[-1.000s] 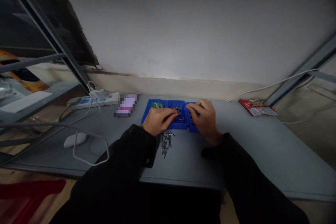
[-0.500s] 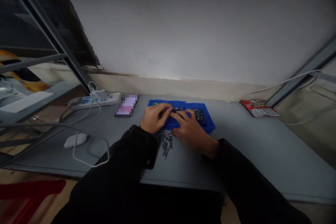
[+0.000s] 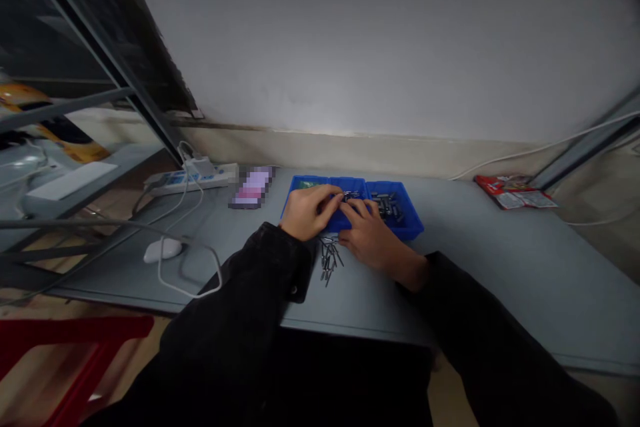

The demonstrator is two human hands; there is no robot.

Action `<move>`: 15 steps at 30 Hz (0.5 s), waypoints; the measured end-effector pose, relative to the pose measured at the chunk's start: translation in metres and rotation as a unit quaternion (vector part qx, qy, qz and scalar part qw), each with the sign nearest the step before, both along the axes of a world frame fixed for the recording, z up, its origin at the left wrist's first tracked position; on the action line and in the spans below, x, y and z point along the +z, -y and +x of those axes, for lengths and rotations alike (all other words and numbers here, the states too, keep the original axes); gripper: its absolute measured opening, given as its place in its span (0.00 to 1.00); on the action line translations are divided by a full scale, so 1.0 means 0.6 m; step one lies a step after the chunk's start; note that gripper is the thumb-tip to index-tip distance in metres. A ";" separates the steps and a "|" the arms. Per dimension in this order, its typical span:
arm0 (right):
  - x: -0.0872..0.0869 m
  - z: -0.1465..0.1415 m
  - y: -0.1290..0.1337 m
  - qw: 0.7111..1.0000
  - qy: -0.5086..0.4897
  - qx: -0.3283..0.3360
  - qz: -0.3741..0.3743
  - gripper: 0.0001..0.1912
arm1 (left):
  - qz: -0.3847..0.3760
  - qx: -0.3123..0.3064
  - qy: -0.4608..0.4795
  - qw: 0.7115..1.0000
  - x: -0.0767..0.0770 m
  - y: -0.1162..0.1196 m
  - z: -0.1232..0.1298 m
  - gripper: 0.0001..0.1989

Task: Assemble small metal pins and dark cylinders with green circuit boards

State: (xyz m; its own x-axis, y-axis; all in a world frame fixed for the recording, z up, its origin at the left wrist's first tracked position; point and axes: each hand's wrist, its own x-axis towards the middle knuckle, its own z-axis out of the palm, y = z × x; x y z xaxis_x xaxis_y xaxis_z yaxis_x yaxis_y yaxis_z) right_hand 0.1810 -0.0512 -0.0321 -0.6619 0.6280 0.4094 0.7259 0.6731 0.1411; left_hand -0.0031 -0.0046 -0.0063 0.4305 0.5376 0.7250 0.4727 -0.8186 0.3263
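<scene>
Over the middle blue bin (image 3: 350, 183), my left hand (image 3: 311, 211) is closed, thumb and fingers pinched together. Whatever is between them is too small to make out. My right hand (image 3: 373, 235) curls over the bin's front edge, its fingertips close to those of the left; its grip is partly hidden. Slim metal pieces (image 3: 352, 195) show inside this bin, behind the fingers. To the right, another blue bin (image 3: 416, 217) holds dark metal cylinders (image 3: 387, 204). A green item (image 3: 306, 184) lies in the left blue bin (image 3: 295, 181). Loose metal pins (image 3: 329, 263) are heaped on the table below my hands.
A phone with a blurred screen (image 3: 253, 187) and a power strip (image 3: 200, 177) lie at the left back. Nearer are a white mouse-like object (image 3: 163, 250) and a looped white cable (image 3: 220, 273). A red packet (image 3: 515, 193) rests at the far right of the grey table (image 3: 500, 280).
The whole view has shifted, so the table's contents appear slightly higher and further right. Both hands stay together over the middle bin, with only small finger movements.
</scene>
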 end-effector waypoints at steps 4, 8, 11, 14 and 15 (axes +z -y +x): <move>0.001 0.002 0.000 1.000 -0.002 0.005 0.015 0.06 | 0.008 -0.009 0.008 1.000 0.002 -0.001 -0.001 0.08; 0.014 0.005 0.001 0.999 -0.048 0.015 0.010 0.06 | 0.013 -0.023 0.010 1.000 0.007 -0.002 -0.003 0.08; 0.022 0.011 -0.001 0.994 -0.112 0.016 0.006 0.05 | 0.018 -0.025 0.015 0.999 0.010 -0.002 -0.004 0.10; 0.025 0.017 -0.006 0.982 -0.187 -0.008 0.019 0.03 | 0.021 -0.025 0.007 0.999 0.011 -0.001 -0.004 0.11; 0.026 0.019 -0.007 0.977 -0.209 -0.019 0.027 0.03 | 0.021 -0.027 0.002 0.999 0.011 -0.001 -0.004 0.11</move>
State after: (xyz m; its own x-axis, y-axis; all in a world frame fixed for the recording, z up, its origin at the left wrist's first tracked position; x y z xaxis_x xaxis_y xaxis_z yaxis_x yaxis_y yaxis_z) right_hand 0.1923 -0.0470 -0.0166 -0.4064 0.6188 0.6722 0.7515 0.6449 -0.1393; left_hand -0.0056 -0.0039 0.0001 0.4554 0.4825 0.7482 0.4271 -0.8558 0.2919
